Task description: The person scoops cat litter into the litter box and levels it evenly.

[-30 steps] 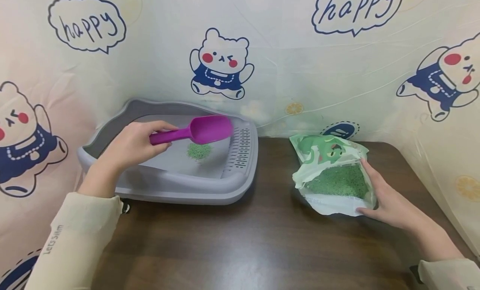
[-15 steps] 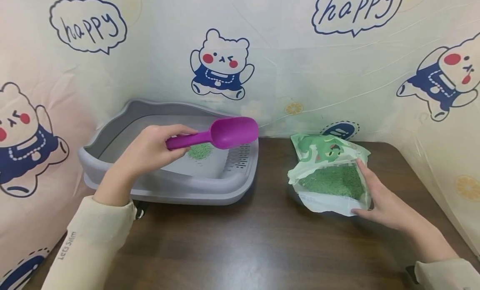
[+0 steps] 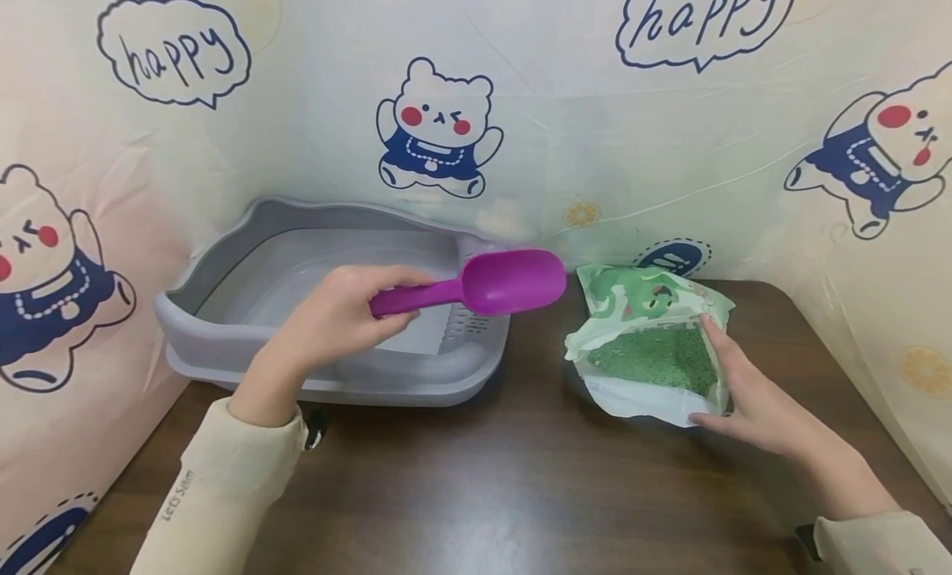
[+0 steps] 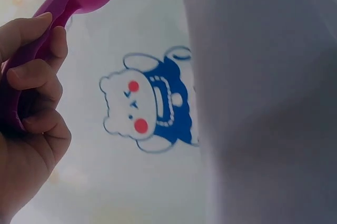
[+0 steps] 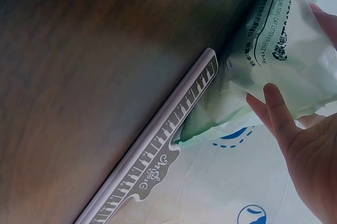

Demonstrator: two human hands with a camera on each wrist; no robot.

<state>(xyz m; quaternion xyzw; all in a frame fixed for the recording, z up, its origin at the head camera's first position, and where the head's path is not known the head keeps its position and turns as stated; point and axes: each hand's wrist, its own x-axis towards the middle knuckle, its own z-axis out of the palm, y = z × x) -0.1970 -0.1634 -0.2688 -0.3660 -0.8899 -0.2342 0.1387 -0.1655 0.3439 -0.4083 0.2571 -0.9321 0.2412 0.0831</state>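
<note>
My left hand [image 3: 330, 323] grips the handle of a purple litter scoop [image 3: 515, 282], held level over the right end of the grey litter box [image 3: 416, 387]. No litter shows in its bowl. In the left wrist view, curled fingers [image 4: 39, 76] wrap the handle. To the right lies an open cat litter bag [image 3: 643, 406], its mouth facing me and green pellets [image 3: 658, 360] inside. My right hand [image 3: 759, 410] rests against the bag's right side, thumb at the lower rim. The right wrist view shows straight fingers [image 5: 279, 110] along the bag.
A brown wooden table [image 3: 476, 492] bears everything. A printed bear curtain [image 3: 558, 121] stands behind and along both sides. In the right wrist view, a pale pink ruler [image 5: 158, 155] with piano-key print lies by the bag.
My left hand has carried the scoop rightward, from over the box to near the bag. The bag's mouth and my right hand have shifted slightly left. The pellet patch in the box is now hidden.
</note>
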